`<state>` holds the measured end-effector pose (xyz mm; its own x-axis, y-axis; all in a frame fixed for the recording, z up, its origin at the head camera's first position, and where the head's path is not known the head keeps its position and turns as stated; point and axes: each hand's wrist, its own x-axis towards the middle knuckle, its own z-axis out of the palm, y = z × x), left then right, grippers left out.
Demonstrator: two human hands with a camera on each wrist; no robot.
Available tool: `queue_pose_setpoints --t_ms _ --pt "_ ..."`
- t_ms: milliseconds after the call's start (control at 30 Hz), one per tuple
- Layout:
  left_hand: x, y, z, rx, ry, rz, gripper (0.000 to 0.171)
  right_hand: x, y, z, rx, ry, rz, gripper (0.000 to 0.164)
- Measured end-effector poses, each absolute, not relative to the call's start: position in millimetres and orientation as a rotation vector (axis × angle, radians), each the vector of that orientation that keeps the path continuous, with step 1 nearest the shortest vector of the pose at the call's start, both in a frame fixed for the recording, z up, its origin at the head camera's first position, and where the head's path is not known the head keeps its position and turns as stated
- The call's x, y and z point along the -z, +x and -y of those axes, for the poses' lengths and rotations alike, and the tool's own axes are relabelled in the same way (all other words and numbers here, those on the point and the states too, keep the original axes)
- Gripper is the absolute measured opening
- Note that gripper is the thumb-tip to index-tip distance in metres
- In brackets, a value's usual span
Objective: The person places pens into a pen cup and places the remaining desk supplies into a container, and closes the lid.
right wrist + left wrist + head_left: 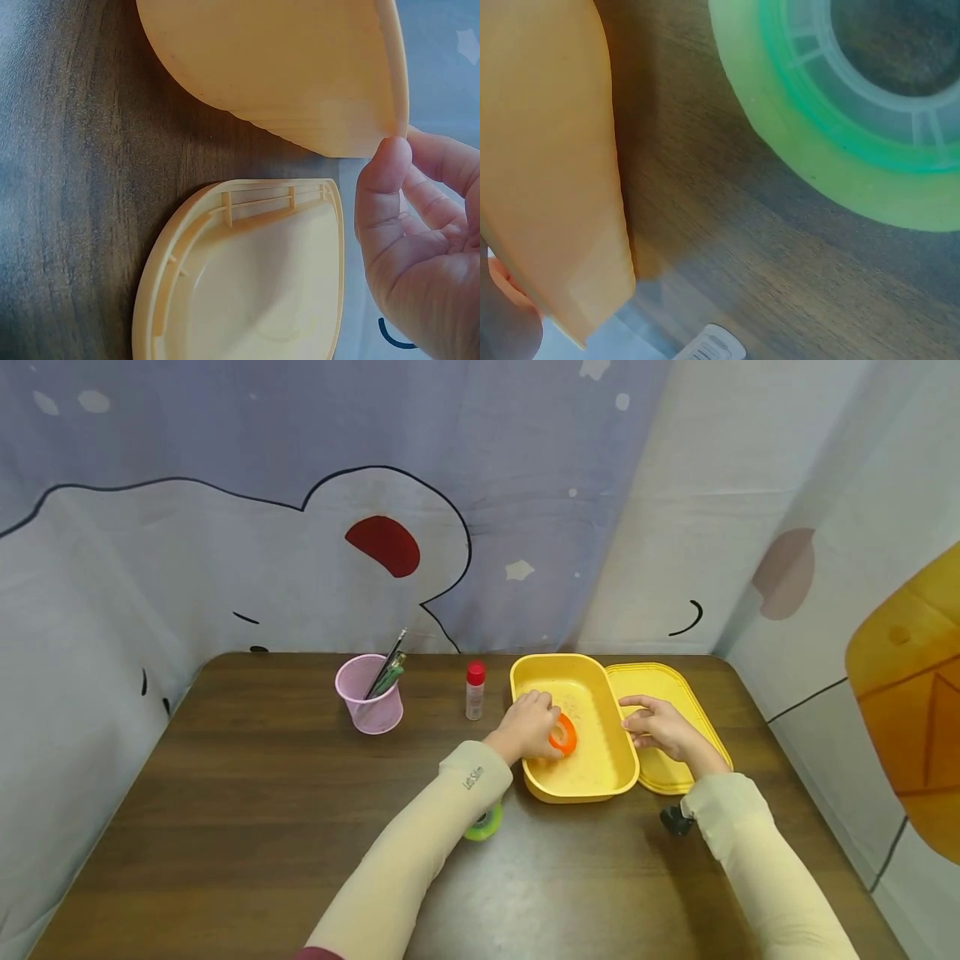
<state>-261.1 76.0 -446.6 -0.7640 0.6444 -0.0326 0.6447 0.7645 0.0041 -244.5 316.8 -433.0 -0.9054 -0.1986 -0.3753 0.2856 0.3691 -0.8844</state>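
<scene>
In the head view my left hand (531,727) reaches into a yellow container (628,768) and grips an orange ring-shaped tape roll (570,737) above its floor. My right hand (663,727) is at the container's right rim; in the right wrist view the thumb (390,161) and index finger pinch that rim. The container's yellow lid (693,697) lies to the right, beneath my right hand, its ribbed edge showing in the right wrist view. A green tape roll (483,824) lies on the table, partly hidden by my left sleeve; the left wrist view shows it close up.
A glue stick with a red cap (475,689) stands left of the container. Farther left is a pink mesh cup (375,714) holding pens and a green-handled tool. Printed curtains border the brown table (247,827) at the back and sides.
</scene>
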Motion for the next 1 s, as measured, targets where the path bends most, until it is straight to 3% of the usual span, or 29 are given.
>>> queue_pose_setpoints --t_ms 433,1000 --pt "445.6 -259.2 -74.0 0.04 1.033 -2.912 0.068 432.6 -244.4 -314.8 1.56 0.069 -2.212 0.051" --pt "438.6 -256.3 -47.4 -0.328 1.334 -3.024 0.049 432.6 -243.6 -315.3 1.576 0.065 -2.213 0.051"
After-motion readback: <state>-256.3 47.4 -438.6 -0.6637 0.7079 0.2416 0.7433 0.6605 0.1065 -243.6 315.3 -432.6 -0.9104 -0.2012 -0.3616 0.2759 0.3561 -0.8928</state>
